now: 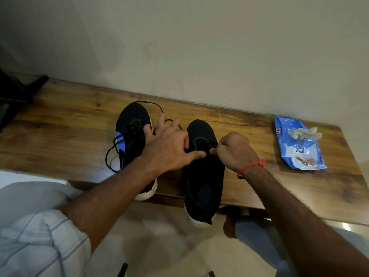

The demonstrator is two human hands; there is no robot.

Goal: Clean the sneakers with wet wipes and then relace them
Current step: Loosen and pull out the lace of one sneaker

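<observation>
Pale striped sleeve (40, 242) rolled up, red thread bracelet (251, 166) on right wrist, blue jeans (259, 236).

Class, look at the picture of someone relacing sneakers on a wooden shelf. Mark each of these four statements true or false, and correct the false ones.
1. Both sneakers stand on the wooden shelf. True.
2. The wet wipes pack lies left of the sneakers. False: it lies to their right, a wipe sticking out.
3. The right hand has a pinching grip on the lace of the right sneaker. True.
4. The left sneaker is fully laced and tied. False: its lace hangs loose over the shelf.
</observation>
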